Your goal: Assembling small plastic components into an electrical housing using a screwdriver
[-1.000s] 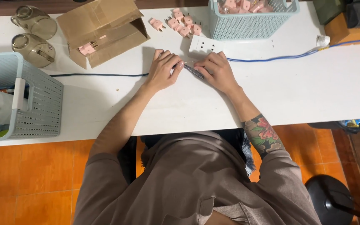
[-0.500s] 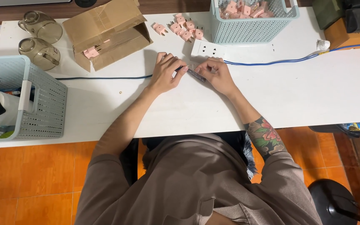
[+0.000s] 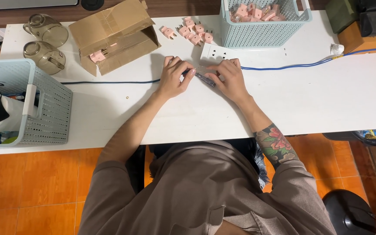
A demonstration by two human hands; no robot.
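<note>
My left hand (image 3: 174,78) and my right hand (image 3: 229,79) rest close together on the white table (image 3: 318,100), just in front of a white power strip (image 3: 214,54). A slim dark screwdriver-like tool (image 3: 205,78) lies slanted between them. My right hand's fingers close on its lower end, and my left hand's curled fingertips meet its upper end. Whatever sits under my left palm is hidden. Several pink plugs (image 3: 193,31) lie loose behind the strip.
A pale blue basket (image 3: 283,35) of pink plugs stands at the back right, and an open cardboard box (image 3: 114,37) with two glass jugs (image 3: 44,41) at the back left. Another basket (image 3: 44,109) sits at the left edge. A blue cable (image 3: 310,65) runs right.
Both hands stay together at the tool by the power strip. The view has shifted slightly, and nothing on the table has moved.
</note>
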